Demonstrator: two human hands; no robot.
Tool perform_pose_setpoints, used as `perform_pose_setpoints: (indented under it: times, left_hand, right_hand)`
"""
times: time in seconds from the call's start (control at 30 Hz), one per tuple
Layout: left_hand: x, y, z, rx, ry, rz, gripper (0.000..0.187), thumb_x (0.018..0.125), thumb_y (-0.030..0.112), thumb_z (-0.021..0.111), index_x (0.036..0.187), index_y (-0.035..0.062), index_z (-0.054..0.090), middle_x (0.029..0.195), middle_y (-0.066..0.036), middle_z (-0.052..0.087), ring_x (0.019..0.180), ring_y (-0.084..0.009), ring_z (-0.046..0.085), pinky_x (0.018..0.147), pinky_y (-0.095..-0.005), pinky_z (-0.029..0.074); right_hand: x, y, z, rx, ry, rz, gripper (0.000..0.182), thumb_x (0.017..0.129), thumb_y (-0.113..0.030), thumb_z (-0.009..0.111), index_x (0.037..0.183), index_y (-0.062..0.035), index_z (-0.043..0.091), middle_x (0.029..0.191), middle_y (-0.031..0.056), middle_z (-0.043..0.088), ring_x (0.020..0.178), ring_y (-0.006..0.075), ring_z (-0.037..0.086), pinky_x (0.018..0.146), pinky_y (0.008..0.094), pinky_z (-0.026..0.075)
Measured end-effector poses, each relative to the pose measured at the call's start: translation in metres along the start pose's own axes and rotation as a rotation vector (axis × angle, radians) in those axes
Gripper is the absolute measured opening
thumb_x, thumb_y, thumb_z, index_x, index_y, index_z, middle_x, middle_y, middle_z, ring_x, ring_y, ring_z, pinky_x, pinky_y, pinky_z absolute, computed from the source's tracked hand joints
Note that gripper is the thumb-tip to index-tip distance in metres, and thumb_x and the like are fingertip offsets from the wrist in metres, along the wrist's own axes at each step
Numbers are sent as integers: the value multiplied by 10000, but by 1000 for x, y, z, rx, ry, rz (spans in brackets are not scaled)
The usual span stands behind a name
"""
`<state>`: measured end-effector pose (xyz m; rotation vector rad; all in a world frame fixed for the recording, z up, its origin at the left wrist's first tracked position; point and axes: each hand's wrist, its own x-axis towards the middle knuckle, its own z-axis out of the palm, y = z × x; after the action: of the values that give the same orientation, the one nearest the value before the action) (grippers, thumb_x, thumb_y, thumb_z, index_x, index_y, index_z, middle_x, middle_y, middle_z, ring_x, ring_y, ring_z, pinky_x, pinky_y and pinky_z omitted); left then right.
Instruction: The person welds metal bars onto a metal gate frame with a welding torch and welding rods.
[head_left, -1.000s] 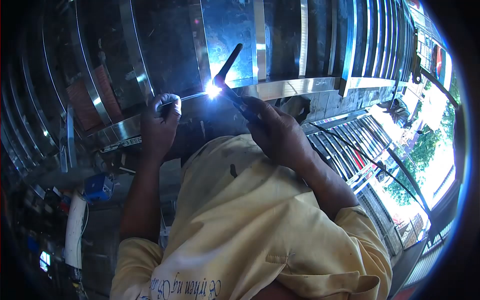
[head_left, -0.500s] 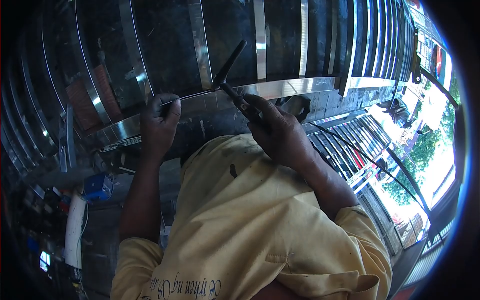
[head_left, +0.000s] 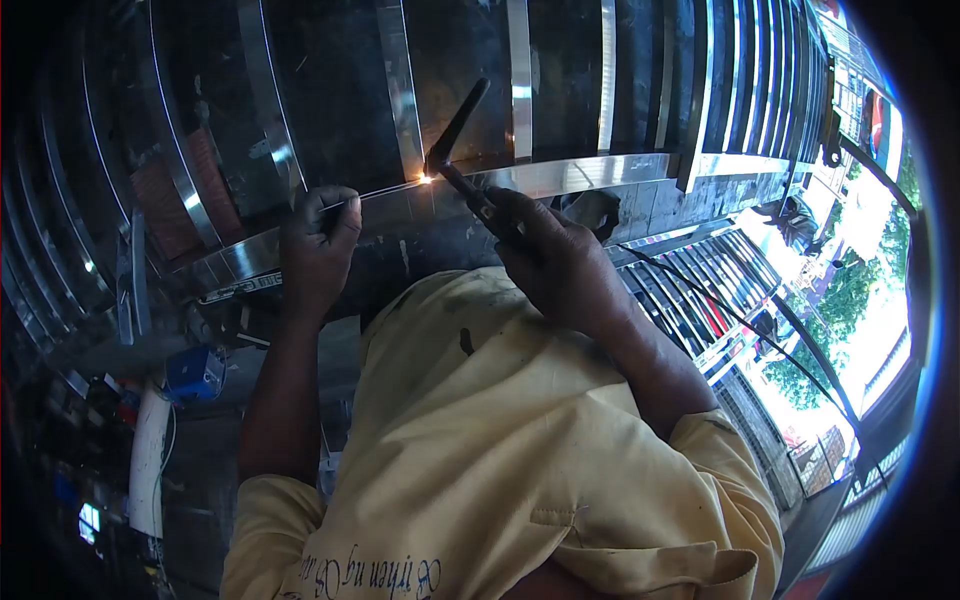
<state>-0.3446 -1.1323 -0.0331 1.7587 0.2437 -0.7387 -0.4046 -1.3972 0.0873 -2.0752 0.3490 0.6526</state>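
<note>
On my feed, the step in hand looks to be TIG welding along the bright metal rail [head_left: 570,175] of a barred frame, by the foot of one flat upright bar [head_left: 401,90]. The left hand [head_left: 320,245] pinches a thin filler rod [head_left: 385,191] between thumb and curled fingers and points it rightward at the joint. The right hand [head_left: 555,262] has its fingers wrapped round the handle of the TIG torch [head_left: 442,162], with the forefinger lying along it. The torch head sits at the rail just right of the rod's end, its long back cap tilted up towards the far side. Between them I see a small orange-white glow [head_left: 426,180]; whether the rod's tip touches it I can't tell from here. As I judge it, the next move calls for a steady torch, held close without dipping into the hot spot, and a light, straight feed of the rod.

The rail lies beyond the worker's yellow shirt [head_left: 460,400] and runs left to right across the middle of my view. It is shiny, with a streaky reflection right of the torch and a warm tint near the glow. The uprights stand in a spaced row, rising to the far side in front of a dark, scuffed surface. The bead itself is too small for me to make out.
</note>
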Motion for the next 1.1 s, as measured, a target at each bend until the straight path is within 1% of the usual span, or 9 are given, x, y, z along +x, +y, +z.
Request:
perform_pose_setpoints:
  times: [0.07,0.13,0.37,0.47,0.6,0.9,1.0,1.1]
  left_hand:
    - [0,-1,0,5,-1,7,121,983,139,689,1044,35,680,876,-16,692,773,-45,593,674,-240,481]
    - [1,-2,-1,34,-16,27,130,994,126,671,1075,25,664,903,-35,703,764,-62,617,668,-239,503]
    - [0,-3,-3,28,-43,39,130,1001,119,660,1087,22,655,912,-44,704,753,-68,625,659,-238,513]
    - [0,-2,-1,32,-12,28,117,980,103,687,1066,24,681,903,-21,683,797,-56,608,688,-235,493]
    - [0,5,-1,-46,-16,-36,127,973,76,684,1087,20,681,918,-20,686,822,-56,615,703,-237,500]
    - [1,4,-2,-72,-12,-30,126,992,137,679,1034,19,679,830,5,665,709,-40,574,621,-233,459]
    - [1,2,-5,15,-59,-26,119,1006,108,645,1090,24,646,929,-55,709,769,-74,638,647,-235,514]
    - [1,0,-5,-5,-60,-25,116,1007,108,644,1089,25,645,925,-53,708,765,-72,634,646,-234,512]
  right_hand:
    - [-1,-6,-2,-6,-8,64,527,944,-115,646,1445,-109,485,1177,257,659,1018,413,704,824,446,584]
    - [-1,-8,-3,-10,-17,98,529,943,-111,645,1446,-104,482,1178,256,659,1022,409,705,824,445,584]
    - [0,-6,-1,-18,-44,112,528,951,-124,641,1453,-107,478,1182,251,660,1044,408,705,835,451,587]
    - [0,-8,-2,-12,-57,121,532,955,-131,640,1461,-121,477,1185,250,660,1052,411,701,840,455,586]
    - [3,-11,-2,-4,-43,92,519,958,-131,637,1454,-130,486,1191,253,657,1052,413,700,839,458,586]
    - [3,-17,-7,4,-38,109,520,950,-111,641,1445,-115,481,1182,250,662,1030,408,706,832,454,583]
    - [4,-22,-9,-1,-53,118,520,947,-103,642,1442,-113,483,1170,249,666,1030,406,705,834,450,583]
    - [7,-22,-10,14,-75,127,517,947,-105,641,1440,-112,486,1167,247,667,1038,405,703,841,448,581]
